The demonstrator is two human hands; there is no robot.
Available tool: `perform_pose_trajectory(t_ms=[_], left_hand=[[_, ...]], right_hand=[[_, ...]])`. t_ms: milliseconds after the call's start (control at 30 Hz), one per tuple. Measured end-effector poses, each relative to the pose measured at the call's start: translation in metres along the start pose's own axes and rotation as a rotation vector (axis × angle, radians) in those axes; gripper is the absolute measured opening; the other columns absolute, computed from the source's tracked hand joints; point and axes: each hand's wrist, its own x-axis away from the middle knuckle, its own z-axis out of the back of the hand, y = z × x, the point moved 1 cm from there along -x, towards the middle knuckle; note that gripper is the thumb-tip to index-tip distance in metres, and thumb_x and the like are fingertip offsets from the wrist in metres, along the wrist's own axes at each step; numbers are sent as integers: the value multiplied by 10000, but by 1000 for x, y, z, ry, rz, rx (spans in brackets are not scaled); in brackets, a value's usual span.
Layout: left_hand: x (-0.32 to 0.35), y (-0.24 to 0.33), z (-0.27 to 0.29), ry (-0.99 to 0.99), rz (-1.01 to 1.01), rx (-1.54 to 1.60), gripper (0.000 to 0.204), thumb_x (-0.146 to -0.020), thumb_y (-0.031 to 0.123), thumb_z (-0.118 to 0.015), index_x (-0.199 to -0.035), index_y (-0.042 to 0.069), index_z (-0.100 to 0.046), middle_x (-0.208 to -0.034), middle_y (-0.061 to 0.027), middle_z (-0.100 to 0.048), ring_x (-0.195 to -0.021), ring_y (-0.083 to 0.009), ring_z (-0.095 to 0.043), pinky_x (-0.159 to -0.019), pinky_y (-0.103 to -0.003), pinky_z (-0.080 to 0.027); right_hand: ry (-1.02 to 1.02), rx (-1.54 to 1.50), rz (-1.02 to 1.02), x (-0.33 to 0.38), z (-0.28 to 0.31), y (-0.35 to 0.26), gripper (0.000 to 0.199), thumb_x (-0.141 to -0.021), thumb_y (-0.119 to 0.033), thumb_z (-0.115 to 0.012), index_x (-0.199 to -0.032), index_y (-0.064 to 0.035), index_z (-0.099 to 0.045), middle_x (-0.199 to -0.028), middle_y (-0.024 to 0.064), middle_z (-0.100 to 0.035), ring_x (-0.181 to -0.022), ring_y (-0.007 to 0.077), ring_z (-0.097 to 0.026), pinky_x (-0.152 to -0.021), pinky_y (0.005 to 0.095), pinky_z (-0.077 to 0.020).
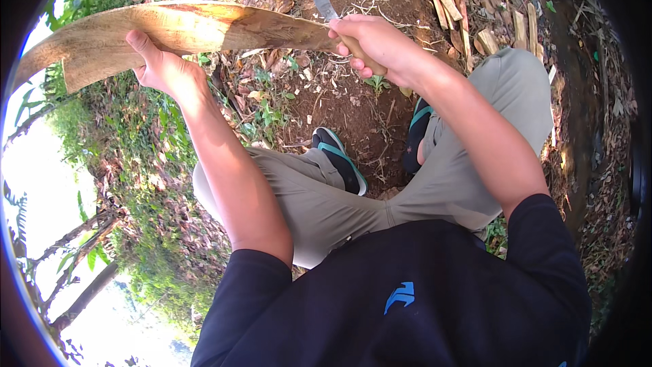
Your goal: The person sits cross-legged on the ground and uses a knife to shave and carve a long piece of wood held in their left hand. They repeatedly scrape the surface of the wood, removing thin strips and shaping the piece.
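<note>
A long, pale brown wooden board (pixel 193 24) stretches across the upper left, wide at its left end and narrower toward the right. My left hand (pixel 165 71) is closed round its lower edge, with the thumb lying over the face. In my right hand (pixel 380 44) is a small curved knife (pixel 324 1), gripped by its light wooden handle. The hooked metal blade points up and away from me. The board's narrow end reaches my right fingers; whether they also pinch it I cannot tell.
I sit low with knees apart, my sandalled feet (pixel 339 160) on brown soil (pixel 384 115). Split wood sticks (pixel 448 0) and short wood pieces (pixel 487 42) lie at the upper right. Leaf litter and green plants (pixel 136 156) cover the slope at left.
</note>
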Motion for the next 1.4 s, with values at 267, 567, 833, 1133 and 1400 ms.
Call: perform_pose_trajectory(t_ms=[267,567,833,1133,1400], left_hand=[[6,0,-8,16,125,94,659,-820,348,-783,-1238,-79,-504,-1194,-151,-620,-1042,-223,-633,-927,-393,-555],[3,-5,-6,-91,105,110,564,-878,274,-724,-1295,-22,-487,-1206,-106,-612,-1088,-205,-604,-971,-387,-522],[5,-4,-9,-87,131,153,534,-878,254,-713,-1292,8,-484,-1200,-95,-606,-1101,-198,-590,-999,-383,-499],[4,-4,-6,-108,157,112,523,-899,329,-673,-1309,57,-496,-1248,-65,-593,-1151,-225,-559,-1018,-438,-450],[6,-3,-8,-48,161,167,537,-869,297,-719,-1245,-29,-517,-1157,-110,-623,-1065,-196,-605,-958,-367,-511]], right_hand=[[279,866,290,-23,4,25,312,-965,-281,-486,-907,16,-563,-718,127,-584,-680,271,-600,-683,438,-451],[221,860,276,-36,-1,34,408,-977,-233,-410,-1260,8,-576,-1013,237,-674,-965,361,-659,-887,459,-486],[279,895,293,-35,0,32,396,-966,-239,-450,-1299,-71,-586,-894,208,-683,-885,343,-676,-822,451,-508],[321,741,460,-28,-14,34,378,-953,-255,-491,-1289,-131,-613,-712,176,-650,-675,319,-645,-678,434,-496],[309,760,448,-27,-17,28,382,-954,-261,-495,-1287,-118,-614,-675,156,-655,-641,290,-651,-685,427,-505]])
